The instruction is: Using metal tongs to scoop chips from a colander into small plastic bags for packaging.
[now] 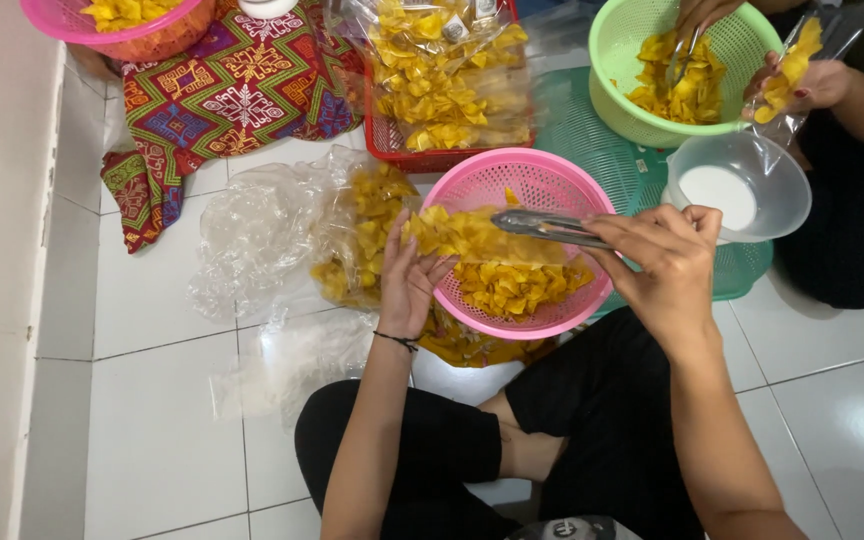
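A white tiled floor (162,400) carries everything here. On it, toward the far left, lies a patterned cloth (222,95) in red, green and purple, with a pink bowl (142,35) of yellow chips at its far edge. Near the middle, a crumpled clear plastic bag (262,235) spreads over the tiles, and behind it a red basket (422,150) holds filled bags of chips. A green mat (592,140) sits to the right under a green colander (622,70), where another person's hand (817,85) works, beside a clear cup (742,185) with white contents.

In front of the seated person's knees rests a pink colander (527,180) heaped with yellow chips (512,280). The left hand (407,280) lies at its left rim, fingers spread and bent against a bag of chips. The right hand (662,260) has its fingers wrapped around metal tongs (542,225), whose tips close on chips above the colander.
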